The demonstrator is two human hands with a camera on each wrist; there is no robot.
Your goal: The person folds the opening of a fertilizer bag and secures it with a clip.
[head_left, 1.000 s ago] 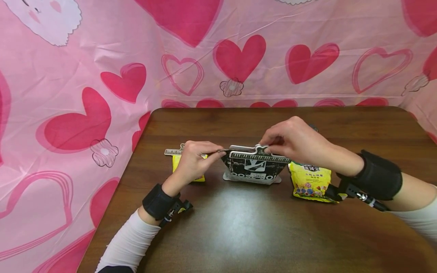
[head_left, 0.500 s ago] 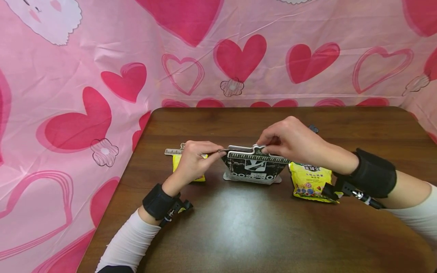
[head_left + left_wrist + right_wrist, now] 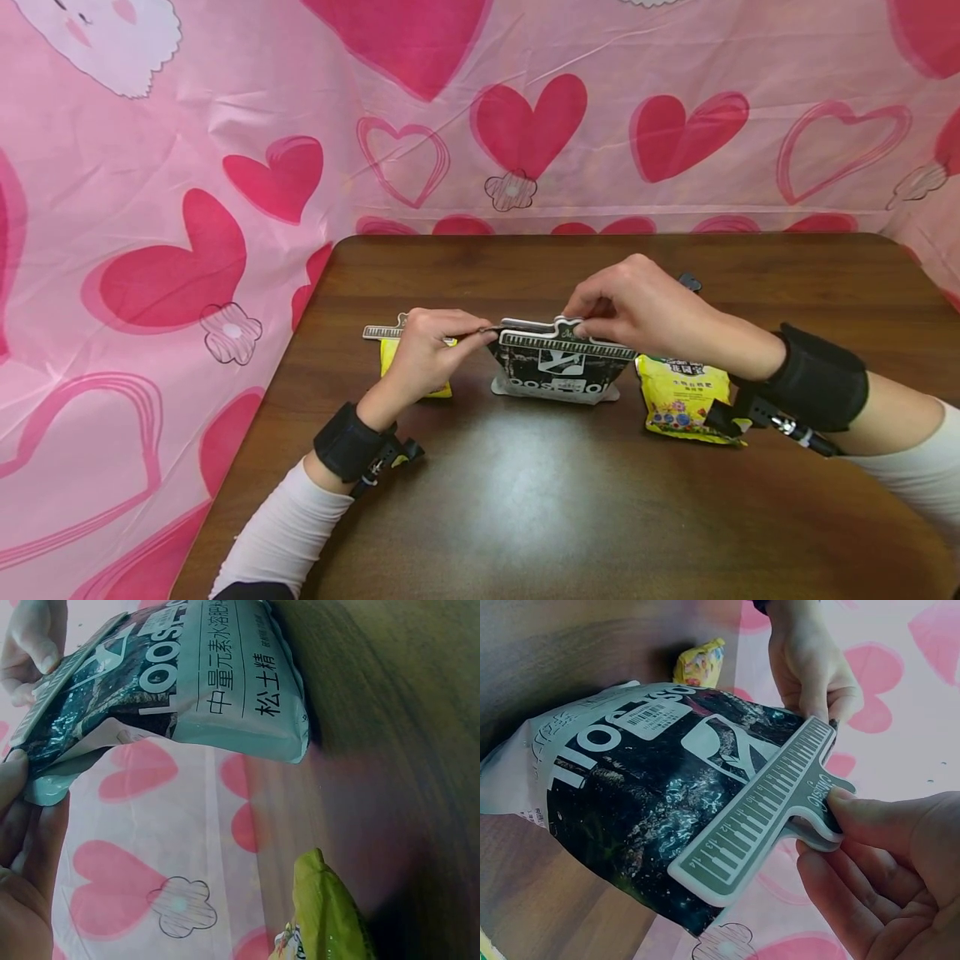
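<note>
Black bag [image 3: 557, 371] stands mid-table, its top edge running left–right. My left hand [image 3: 424, 346] pinches the left corner; my right hand [image 3: 637, 308] squeezes the clip [image 3: 769, 810] across the top.

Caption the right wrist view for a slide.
Right hand pinches a ruler clip onto a black bag; left hand holds the bag's top.

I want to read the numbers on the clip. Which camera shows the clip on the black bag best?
The right wrist view: the clip fills the frame, its ruler marks readable, pinched by the right hand. The head view shows it small atop the bag. The left wrist view shows only its edge.
</note>
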